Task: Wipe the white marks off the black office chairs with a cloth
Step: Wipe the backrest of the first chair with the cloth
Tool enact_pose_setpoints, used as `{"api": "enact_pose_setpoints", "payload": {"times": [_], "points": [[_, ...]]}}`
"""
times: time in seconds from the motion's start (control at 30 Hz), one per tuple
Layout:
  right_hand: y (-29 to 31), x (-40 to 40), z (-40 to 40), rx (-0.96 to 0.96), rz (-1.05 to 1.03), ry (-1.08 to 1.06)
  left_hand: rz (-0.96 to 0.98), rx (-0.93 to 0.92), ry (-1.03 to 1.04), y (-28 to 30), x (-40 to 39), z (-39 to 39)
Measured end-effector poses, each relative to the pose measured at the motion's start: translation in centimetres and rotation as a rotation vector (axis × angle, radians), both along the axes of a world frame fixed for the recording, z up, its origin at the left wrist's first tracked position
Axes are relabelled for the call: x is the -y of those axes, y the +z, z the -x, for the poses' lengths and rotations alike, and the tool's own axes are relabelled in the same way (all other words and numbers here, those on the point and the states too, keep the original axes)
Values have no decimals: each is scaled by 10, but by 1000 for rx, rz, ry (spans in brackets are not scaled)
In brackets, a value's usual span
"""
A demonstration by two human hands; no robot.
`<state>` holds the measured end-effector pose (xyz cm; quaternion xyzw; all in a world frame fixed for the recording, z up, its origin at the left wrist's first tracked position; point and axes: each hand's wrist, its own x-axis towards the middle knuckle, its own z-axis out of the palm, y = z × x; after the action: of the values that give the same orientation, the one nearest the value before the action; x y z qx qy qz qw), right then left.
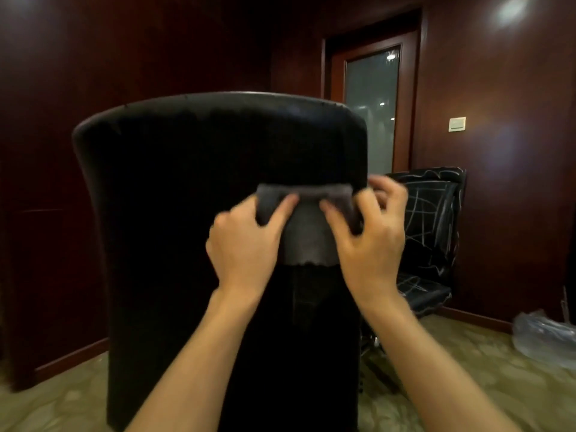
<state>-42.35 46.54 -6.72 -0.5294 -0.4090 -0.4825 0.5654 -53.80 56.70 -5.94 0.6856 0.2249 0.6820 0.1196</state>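
Dark wood walls surround us; our left hand (246,241) and right hand (369,235) pinch a grey cloth (307,229) against the near chair (187,182), seemingly refolding; a marked chair (433,219) waits behind.

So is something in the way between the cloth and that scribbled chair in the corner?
Yes. The big black chair stands right in front of the person, and both hands hold the grey cloth against its back. The chair with white marks sits behind it to the right, so the cloth must go around.
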Motion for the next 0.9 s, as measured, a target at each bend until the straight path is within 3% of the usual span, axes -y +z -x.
{"api": "enact_pose_setpoints", "payload": {"times": [0.13, 0.23, 0.37, 0.47, 0.53, 0.6, 0.73, 0.9], "points": [[-105, -6, -2, -144, 107, -16, 220, -257, 57, -104, -1, 0], [-147, -5, 2, -271, 128, -23, 299, -367, 49, -142, 7, 1], [-114, 7, -6, -236, 148, -64, 180, -275, 75, -105, 10, -5], [-57, 14, -16, -227, 12, 14, 62, -99, 18, -48, 20, -14], [-35, 16, -24, -280, -54, 102, 22, -93, -56, -27, 29, -20], [-48, 13, -31, -321, -62, 167, 51, -201, -42, -38, 32, -27], [-130, 8, -40, -446, -64, 173, 127, -392, 29, -111, 32, -33], [-221, 20, -37, -673, 82, 173, 202, -721, 16, -188, 40, -34]]}}
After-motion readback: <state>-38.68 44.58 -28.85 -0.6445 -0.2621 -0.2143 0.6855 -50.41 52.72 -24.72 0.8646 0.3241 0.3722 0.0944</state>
